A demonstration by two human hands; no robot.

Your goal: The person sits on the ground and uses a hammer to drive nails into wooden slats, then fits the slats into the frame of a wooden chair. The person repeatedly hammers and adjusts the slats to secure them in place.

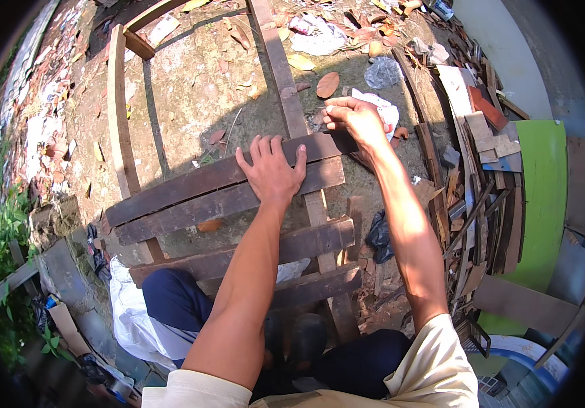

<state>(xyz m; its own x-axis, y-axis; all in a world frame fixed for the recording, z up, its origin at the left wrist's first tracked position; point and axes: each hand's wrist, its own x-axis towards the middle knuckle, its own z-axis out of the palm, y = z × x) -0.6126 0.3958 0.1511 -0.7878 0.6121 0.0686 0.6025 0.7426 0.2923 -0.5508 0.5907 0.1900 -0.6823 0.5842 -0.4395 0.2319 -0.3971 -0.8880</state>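
Observation:
My left hand (271,170) lies on a dark brown wooden plank (190,179), fingers stretched out over its top and thumb spread to the right. Just beyond that plank's right end, my right hand (355,122) is raised with thumb and fingertips pinched together; whatever they hold is too small to make out. The plank runs across two long wooden rails, the left rail (117,102) and the right rail (277,64). Close in front of it, nearly touching, lies a second plank (228,204). A third plank (245,250) and a fourth plank (316,287) cross the rails nearer my knees.
Scrap wood (473,177) is piled along the right, beside a green panel (544,204). Dry leaves (327,84), a clear plastic bag (383,72) and white litter (316,35) lie on the ground ahead. A white sack (132,316) is at my left knee, and plants (3,238) grow far left.

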